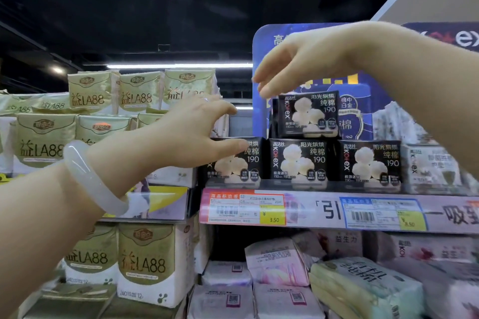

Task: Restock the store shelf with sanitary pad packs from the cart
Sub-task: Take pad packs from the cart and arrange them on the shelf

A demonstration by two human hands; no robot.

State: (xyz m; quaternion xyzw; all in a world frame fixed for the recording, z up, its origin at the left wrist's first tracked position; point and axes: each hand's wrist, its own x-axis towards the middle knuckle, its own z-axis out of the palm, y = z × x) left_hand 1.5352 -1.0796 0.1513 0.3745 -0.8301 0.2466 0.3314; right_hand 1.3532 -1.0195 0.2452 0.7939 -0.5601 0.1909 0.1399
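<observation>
Reaching toward the shelf (311,211), the left hand (197,129) has its fingers released and spread, the thumb tip touching the leftmost black pad pack (233,160) in a row of three. The right hand (305,59) hangs with fingers relaxed, grasping nothing, fingertips just above and left of a fourth black pack (308,114) stacked on that row.

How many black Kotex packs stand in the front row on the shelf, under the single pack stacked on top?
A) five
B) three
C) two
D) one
B: three black Kotex packs stand side by side at the shelf edge, and one stacked pack sits above the middle one; the left hand covers part of the leftmost.
</observation>
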